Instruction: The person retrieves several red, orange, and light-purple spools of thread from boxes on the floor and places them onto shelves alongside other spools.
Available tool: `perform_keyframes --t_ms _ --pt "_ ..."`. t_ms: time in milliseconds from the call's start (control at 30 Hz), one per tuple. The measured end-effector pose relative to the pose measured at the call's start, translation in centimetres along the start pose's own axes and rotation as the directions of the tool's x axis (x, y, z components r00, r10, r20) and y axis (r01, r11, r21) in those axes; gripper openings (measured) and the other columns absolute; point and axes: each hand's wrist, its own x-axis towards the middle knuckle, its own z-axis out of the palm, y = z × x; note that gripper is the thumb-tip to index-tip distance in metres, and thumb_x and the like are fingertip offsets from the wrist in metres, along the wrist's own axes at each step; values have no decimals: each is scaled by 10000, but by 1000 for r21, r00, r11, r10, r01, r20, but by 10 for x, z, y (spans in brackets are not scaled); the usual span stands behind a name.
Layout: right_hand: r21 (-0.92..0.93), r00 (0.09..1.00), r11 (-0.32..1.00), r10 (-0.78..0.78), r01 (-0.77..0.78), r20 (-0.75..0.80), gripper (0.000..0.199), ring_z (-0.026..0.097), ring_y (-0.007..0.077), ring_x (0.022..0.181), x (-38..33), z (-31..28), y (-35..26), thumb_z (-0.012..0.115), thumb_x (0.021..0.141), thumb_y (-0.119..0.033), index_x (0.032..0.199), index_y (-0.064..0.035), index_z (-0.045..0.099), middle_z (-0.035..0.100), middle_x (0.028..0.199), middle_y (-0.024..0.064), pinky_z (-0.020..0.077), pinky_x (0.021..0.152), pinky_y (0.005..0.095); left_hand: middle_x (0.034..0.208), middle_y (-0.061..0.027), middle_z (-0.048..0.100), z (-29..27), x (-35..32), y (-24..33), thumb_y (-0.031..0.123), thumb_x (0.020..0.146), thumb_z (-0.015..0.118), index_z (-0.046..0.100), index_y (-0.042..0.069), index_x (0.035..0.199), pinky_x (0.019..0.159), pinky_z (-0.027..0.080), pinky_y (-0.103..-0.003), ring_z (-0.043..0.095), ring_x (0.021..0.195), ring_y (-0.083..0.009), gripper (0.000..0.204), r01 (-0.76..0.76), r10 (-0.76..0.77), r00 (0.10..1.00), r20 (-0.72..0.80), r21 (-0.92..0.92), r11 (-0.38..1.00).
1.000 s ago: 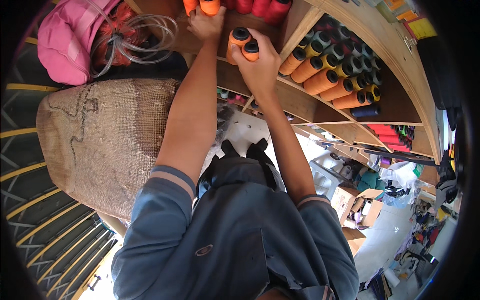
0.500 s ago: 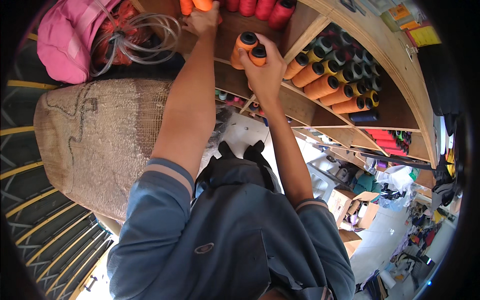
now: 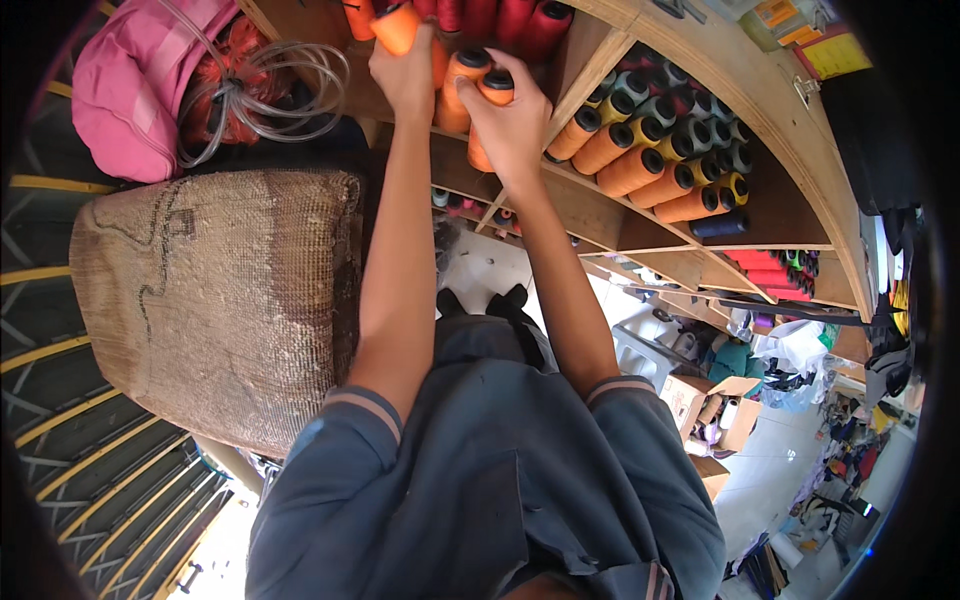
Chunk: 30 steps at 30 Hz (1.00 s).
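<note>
My left hand [image 3: 403, 82] is closed around a bright orange thread spool [image 3: 396, 30], in a shelf compartment at the top. Just right of it, my right hand [image 3: 508, 125] grips two lighter orange thread spools [image 3: 463, 88], which stand side by side with their black tops showing. Its thumb and fingers wrap the nearer spool, and the palm hides part of it. Another bright orange spool [image 3: 358, 18] stands left of my left hand. Behind both hands is a row of red thread spools [image 3: 545, 30] in the same compartment.
A wooden shelf unit [image 3: 800, 150] curves along the right, with orange, yellow and grey spools [image 3: 630, 170] in the adjoining compartment. On the left are a woven-covered block [image 3: 220, 300], a pink bag [image 3: 130, 95] and coiled clear tubing [image 3: 290, 80]. An open cardboard box [image 3: 690, 405] sits lower right.
My left hand has come down and nearer to my right hand with the orange spool. My right hand has shifted slightly left, still gripping its two spools. The view has moved a little.
</note>
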Motion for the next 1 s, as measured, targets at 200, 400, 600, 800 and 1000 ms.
perform_keyframes --t_ms 200,400,600,800,1000 --pt "195 917 906 334 -377 220 245 656 172 681 19 9 -2 723 715 -158 922 -40 663 674 707 100 515 677 320 836 -105 641 -51 -35 -1 179 793 669 562 3 981 654 515 -318 626 711 -179 279 436 -327 900 290 -539 721" --pt "-50 974 995 72 -85 -215 164 660 225 692 15 42 31 723 718 -116 819 -18 638 673 742 123 508 704 343 838 -103 583 -7 -53 -31 225 790 644 479 37 1028 650 519 -358 601 717 -220 345 223 -368 925 -96 -647 729" --pt "101 971 971 226 -219 -71 228 645 205 701 15 33 36 715 792 -145 919 2 596 653 764 126 505 667 327 781 -103 589 -22 -55 -28 166 809 643 498 9 983 619 539 -373 610 676 -222 276 287 -386 922 -2 -666 689" --pt "224 973 952 226 -211 -43 203 553 107 532 14 22 43 685 867 -158 922 -15 552 584 667 42 432 489 251 835 -125 580 -62 -76 -27 235 837 635 495 28 975 681 561 -439 612 738 -266 285 426 -444 890 101 -532 732" --pt "295 968 928 248 -229 -27 191 568 124 659 10 22 43 607 897 -136 1029 -28 521 587 862 83 456 569 266 829 -114 590 -88 -88 -36 225 833 655 517 16 991 650 557 -407 623 714 -234 296 487 -457 873 172 -376 788"
